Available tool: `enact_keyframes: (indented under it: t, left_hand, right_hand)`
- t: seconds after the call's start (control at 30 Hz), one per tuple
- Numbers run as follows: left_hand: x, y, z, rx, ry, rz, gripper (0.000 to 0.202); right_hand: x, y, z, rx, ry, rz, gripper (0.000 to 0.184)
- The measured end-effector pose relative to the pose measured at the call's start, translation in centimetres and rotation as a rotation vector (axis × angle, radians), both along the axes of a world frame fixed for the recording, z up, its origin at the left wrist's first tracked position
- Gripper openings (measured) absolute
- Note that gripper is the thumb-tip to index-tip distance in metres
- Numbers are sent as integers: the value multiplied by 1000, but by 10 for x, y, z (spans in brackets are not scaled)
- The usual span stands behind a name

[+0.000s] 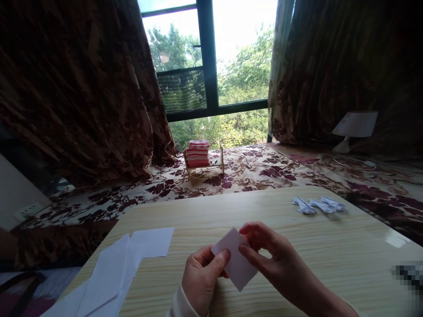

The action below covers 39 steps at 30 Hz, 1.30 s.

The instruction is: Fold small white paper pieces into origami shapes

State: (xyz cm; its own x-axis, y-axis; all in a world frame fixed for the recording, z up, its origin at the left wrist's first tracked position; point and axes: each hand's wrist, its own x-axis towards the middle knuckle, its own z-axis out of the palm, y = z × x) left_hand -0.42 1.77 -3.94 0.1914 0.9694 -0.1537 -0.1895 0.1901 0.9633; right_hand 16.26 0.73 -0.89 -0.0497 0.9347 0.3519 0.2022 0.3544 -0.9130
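A small white square of paper (238, 263) is held up over the near part of the table, one corner pointing away from me. My left hand (205, 274) pinches its left side, thumb on top and fingers underneath. At its upper right edge is my right hand (264, 252), thumb and forefinger curled around the edge with a gap between thumb and palm. Several loose white sheets (109, 268) lie overlapping to the left. Folded white paper pieces (319, 205) sit together at the table's far right.
The pale wood-grain table (205, 215) has rounded far corners. Beyond it, a flowered cloth (264, 171) bears a small wooden stand with striped folded towels (198, 153). A white lamp (355, 125) with a cord stands right, near dark curtains. A pixelated patch covers something at the right edge.
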Motion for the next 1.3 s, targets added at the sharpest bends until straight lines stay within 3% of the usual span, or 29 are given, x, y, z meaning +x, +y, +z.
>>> enact_keyframes:
  t: [0.37,0.67,0.83,1.13,1.3]
  left_hand:
    - [6,-7,15,58,52,76,38]
    - [7,-10,18,73,60,75,35]
    - [6,-12,22,61,68,18,33]
    - [6,-15,24,72,93,-1,32]
    - [7,-15,22,82,96,21,32]
  right_hand:
    - [2,-1,-2,190,-159,-89,14]
    - [5,1,0,271,-181,-31,13]
    - [4,2,6,174,-147,-21,4]
    - [5,0,6,-86,-19,-7,13]
    - [4,0,6,-121,43,8,13]
